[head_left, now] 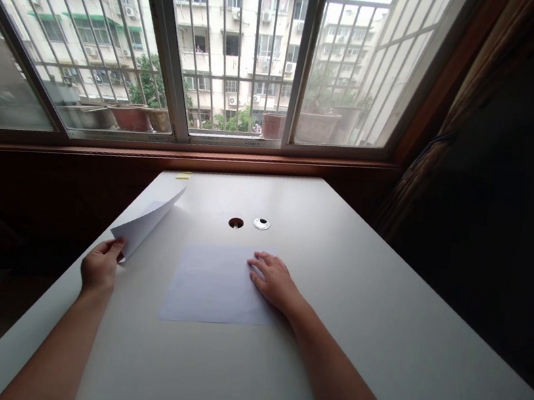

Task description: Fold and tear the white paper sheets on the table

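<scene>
A white sheet of paper [215,285] lies flat in the middle of the white table [334,289]. My right hand [273,279] rests on its right part with the fingers stretched out flat. My left hand [99,266] is near the table's left edge, its fingers pinched on the near corner of a second white sheet [147,221]. That sheet is lifted and curls up off the table toward the window.
A round cable hole [236,223] and its loose white cap [261,224] sit beyond the flat sheet. A small yellow note [183,175] lies at the table's far edge. A barred window runs behind the table; a dark curtain [433,150] hangs at right.
</scene>
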Motion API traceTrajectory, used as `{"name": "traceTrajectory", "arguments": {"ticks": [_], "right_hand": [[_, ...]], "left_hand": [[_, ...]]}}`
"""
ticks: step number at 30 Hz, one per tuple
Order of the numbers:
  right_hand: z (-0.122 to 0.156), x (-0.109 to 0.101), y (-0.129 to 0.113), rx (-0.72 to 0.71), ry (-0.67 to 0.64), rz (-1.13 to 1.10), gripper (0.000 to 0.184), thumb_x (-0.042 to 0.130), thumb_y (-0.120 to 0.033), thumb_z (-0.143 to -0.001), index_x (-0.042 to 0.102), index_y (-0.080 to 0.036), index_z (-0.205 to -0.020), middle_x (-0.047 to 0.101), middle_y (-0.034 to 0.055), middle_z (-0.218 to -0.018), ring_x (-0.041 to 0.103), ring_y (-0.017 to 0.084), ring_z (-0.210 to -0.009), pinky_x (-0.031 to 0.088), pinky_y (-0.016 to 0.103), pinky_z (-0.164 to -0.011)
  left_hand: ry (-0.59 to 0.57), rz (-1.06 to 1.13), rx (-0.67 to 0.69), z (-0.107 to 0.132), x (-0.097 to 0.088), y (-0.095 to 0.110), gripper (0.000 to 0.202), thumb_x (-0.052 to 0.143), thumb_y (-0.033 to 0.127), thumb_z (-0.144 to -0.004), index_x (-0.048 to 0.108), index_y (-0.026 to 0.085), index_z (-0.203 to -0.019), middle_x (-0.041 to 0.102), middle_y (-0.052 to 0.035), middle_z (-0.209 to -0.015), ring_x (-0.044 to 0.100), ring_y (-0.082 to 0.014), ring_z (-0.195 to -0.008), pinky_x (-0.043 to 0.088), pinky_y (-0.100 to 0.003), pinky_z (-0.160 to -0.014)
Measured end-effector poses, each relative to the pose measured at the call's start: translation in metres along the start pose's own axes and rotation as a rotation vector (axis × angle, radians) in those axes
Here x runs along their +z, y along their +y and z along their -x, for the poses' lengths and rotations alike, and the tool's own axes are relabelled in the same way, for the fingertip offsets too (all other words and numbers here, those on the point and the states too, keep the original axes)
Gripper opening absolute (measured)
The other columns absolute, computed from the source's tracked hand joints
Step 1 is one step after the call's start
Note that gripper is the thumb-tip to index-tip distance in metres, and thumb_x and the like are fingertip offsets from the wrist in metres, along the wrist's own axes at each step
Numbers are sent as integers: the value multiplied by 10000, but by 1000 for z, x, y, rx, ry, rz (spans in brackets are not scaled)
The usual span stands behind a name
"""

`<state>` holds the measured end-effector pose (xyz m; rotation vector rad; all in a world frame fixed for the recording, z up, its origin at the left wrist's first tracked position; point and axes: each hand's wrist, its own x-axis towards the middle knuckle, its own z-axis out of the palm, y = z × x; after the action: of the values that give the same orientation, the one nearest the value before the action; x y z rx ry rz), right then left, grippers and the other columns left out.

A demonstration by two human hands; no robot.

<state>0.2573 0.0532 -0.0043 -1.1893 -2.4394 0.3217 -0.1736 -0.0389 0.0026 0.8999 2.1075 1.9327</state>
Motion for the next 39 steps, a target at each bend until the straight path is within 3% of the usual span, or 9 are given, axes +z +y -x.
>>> {"name": "traceTrajectory", "arguments": {"ticks": [3,8,13,17,21,25,29,33,39], "right_hand": [[0,0,0,0,1,0,359,536,-342,-943,619,-308,-1290,528,57,-1441,441,252,-1372,280,494,-1179],[0,0,0,-4,9,11,358,541,-344,-941,622,-307,-1288,535,60,-1434,451,253,-1364,290,487,-1175],[0,0,0,-5,5,8,359,539,-342,-943,621,-302,-1290,529,66,-1439,448,251,-1366,284,489,-1176],[1,1,1,1,5,12,355,544,-341,-937,626,-308,-1280,534,56,-1435,450,256,-1364,289,496,-1174],[1,0,0,1,7,13,354,545,-343,-936,626,-308,-1279,535,56,-1433,454,252,-1361,289,493,-1175],[1,-1,-1,4,-1,9,356,542,-343,-938,623,-311,-1283,536,56,-1432,448,251,-1364,286,492,-1176],[1,-1,-2,11,-3,9,358,543,-338,-939,620,-308,-1287,530,59,-1435,440,251,-1371,274,489,-1181],[1,-1,-2,-1,-3,2,357,542,-347,-941,621,-309,-1288,529,57,-1436,440,252,-1368,292,480,-1172],[2,-4,-5,-78,-23,-13,357,532,-378,-950,619,-322,-1292,526,47,-1440,442,252,-1362,335,467,-1149]], "left_hand": [[-23,35,-22,4,1,1,512,767,556,-666,696,134,-947,652,-19,-748,597,-161,-646,523,-301,-644],[-237,-158,188,20,4,13,433,725,581,-737,719,190,-926,723,-44,-906,673,-232,-855,526,-328,-808],[-608,-196,473,33,8,27,340,636,541,-846,723,219,-913,719,-71,-1032,670,-250,-978,533,-349,-902],[-845,-286,517,36,10,32,343,596,540,-874,703,222,-803,714,-84,-1015,654,-254,-973,540,-363,-877],[-848,-351,567,35,9,28,339,607,515,-874,661,220,-714,706,-77,-973,643,-241,-942,524,-363,-889],[-791,-360,632,35,10,24,310,573,465,-914,644,217,-742,685,-73,-964,640,-227,-926,519,-334,-849],[-699,-457,757,42,19,24,250,548,442,-932,678,235,-981,654,-76,-1110,607,-247,-1057,482,-376,-957],[-684,-624,845,56,35,25,323,573,454,-905,644,267,-1157,590,-72,-1299,530,-287,-1196,431,-441,-1040],[-620,-793,774,66,43,26,505,605,459,-859,555,259,-1320,587,-85,-1341,504,-302,-1255,425,-430,-1048]]}}
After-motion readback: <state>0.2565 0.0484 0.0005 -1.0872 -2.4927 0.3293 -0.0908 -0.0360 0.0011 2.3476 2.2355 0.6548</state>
